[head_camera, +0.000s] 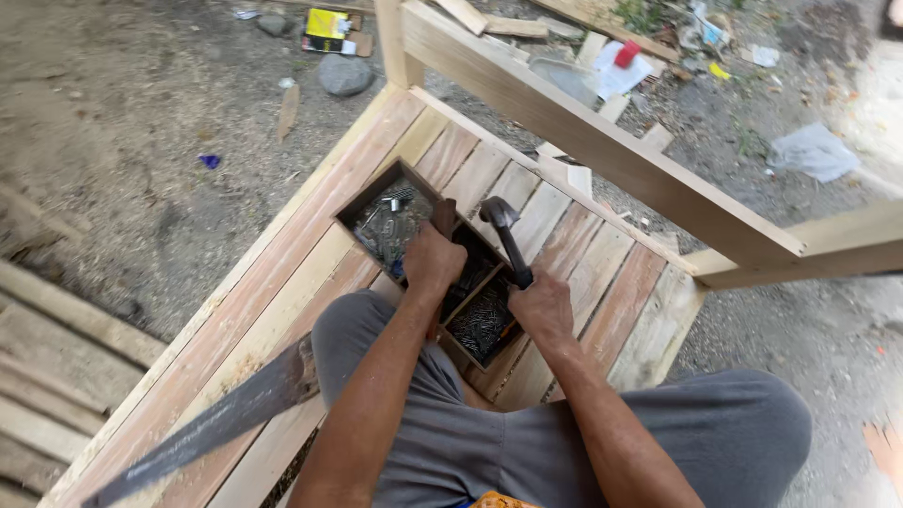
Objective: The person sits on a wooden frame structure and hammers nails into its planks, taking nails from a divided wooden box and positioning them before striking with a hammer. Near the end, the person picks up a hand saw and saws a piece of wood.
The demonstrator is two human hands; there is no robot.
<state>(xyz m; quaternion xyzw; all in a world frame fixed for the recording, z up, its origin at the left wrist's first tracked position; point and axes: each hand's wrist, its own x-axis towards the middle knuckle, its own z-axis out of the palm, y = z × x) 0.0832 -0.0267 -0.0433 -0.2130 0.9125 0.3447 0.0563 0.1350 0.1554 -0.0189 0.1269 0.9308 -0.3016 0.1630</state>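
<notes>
My right hand (543,308) grips the black handle of a claw hammer (502,226), whose head points away from me over the planks. My left hand (433,259) is closed and reaches into a wooden box (361,203) divided into compartments full of nails; what it holds is hidden. The box rests on a slatted wooden platform (310,245) that I am sitting on, my grey-trousered knees on either side.
A hand saw (212,419) lies along the planks at my lower left. A wooden rail (602,141) crosses at upper right. Dirt ground with stones, wood scraps and litter surrounds the platform. Stacked planks (47,376) lie at left.
</notes>
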